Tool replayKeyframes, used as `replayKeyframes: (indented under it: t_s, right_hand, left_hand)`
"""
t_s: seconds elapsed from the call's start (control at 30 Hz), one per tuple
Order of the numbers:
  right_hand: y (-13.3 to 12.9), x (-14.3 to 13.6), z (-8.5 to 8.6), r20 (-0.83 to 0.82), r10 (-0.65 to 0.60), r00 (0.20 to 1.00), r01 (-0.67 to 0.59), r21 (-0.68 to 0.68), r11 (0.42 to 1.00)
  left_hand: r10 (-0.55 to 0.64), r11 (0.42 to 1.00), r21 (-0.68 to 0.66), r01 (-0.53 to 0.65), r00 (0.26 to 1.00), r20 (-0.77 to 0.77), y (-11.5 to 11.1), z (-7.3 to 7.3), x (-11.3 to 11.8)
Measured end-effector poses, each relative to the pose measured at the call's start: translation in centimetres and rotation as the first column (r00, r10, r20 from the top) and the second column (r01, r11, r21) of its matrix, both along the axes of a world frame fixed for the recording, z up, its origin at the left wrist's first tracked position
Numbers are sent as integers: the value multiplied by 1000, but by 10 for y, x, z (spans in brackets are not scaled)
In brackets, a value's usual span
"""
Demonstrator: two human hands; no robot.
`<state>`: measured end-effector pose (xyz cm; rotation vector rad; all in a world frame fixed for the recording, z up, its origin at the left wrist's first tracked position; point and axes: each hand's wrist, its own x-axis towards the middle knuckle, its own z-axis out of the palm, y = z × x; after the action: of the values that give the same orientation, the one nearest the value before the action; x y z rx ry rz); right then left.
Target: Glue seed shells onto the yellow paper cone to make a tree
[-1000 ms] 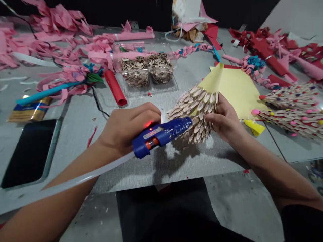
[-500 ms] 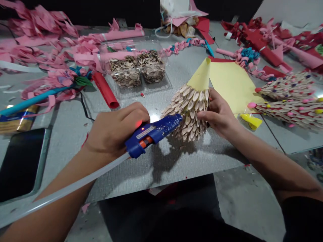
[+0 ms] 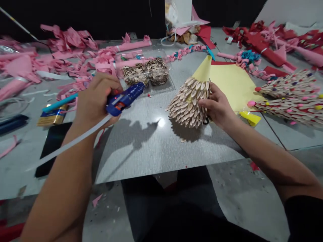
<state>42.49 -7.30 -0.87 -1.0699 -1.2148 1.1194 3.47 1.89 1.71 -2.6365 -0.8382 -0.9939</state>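
Note:
A blue hot glue gun [image 3: 128,97] is gripped in my left hand [image 3: 97,97], its nozzle aimed up and to the right, apart from the cone. A long whitish glue stick [image 3: 78,137] trails from its back. My right hand [image 3: 218,106] holds the right side of a yellow paper cone [image 3: 203,69], its fingers partly hidden behind it. Overlapping pale seed shells [image 3: 188,104] cover the cone's lower part; the tip is bare paper. Behind the glue gun stands a clear plastic box [image 3: 168,77] with more shells in two compartments.
Two finished-looking shell cones with coloured beads [image 3: 290,109] lie at the right. Beside them are a yellow paper sheet [image 3: 232,84] and a yellow packet [image 3: 250,118]. Pink paper scraps [image 3: 68,40] crowd the back left. A dark phone [image 3: 54,144] lies under my left forearm.
My left hand has drawn the glue gun away from the cone, to the left and upward. My right hand still holds the cone in nearly the same place. The view has shifted somewhat.

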Motion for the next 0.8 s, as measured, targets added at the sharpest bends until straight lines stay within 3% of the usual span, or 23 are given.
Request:
replayKeyframes:
  t_s: [0.13,0.2,0.4,0.5,0.57,0.63,0.67,0.7,0.8]
  right_hand:
    - [5,4,-3,4,-33,999,33,89,995]
    - [5,4,-3,22,-34,999,31,118,992]
    - [1,-1,2,71,-9,997,-2,142,990]
    - [0,-2,4,58,5,998,-12,135,991]
    - [0,-2,4,41,5,999,-10,131,991]
    - [1,-2,3,33,-2,999,-2,130,992]
    - [2,-2,3,34,-4,999,0,131,991]
    - [3,-2,3,38,-4,999,-1,133,991]
    - [3,-2,3,51,-5,999,-2,138,990]
  left_hand:
    - [120,959,-202,-197,933,-339,-27,-1,-5]
    - [121,943,-224,-245,883,-454,-39,-4,-7]
    - [95,907,-322,-270,878,-470,-44,-5,-25]
    - [229,916,-190,-352,851,-473,-67,7,-25]
    - [283,938,-83,-336,884,-373,-98,12,-9]
    - [160,976,-105,-193,952,-259,-135,8,22]
    - [40,982,-168,-82,971,-236,-152,3,42]
    - [-10,977,-209,-42,970,-244,-167,-5,64]
    - [4,973,-222,-67,962,-273,-196,-32,120]
